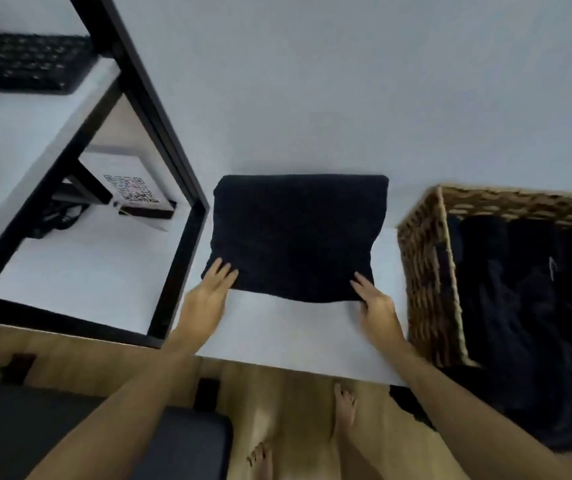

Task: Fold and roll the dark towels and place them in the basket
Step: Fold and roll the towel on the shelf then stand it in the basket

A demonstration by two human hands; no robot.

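**Towel folded, roll comes next**

Your left hand [208,292] and right hand [372,299] lie flat-fingered on the near corners of the folded dark rectangular towel [295,233] on the white tabletop [277,327]. Rolling likely follows. The woven wicker basket [426,271] stands just right; the black metal frame [187,251] crowds the left.

This looks like a room in a home, partly used as a desk corner. A wood-look floor [298,386] runs along the bottom of the frame, with bare feet [345,407] standing on it. A plain pale wall [346,81] fills the top. At the upper left a keyboard [21,62] lies on a white desk with a black metal frame [160,133]. A woven basket [423,271] of dark cloth stands at the right edge, and a dark cushioned seat [70,431] shows at lower left.
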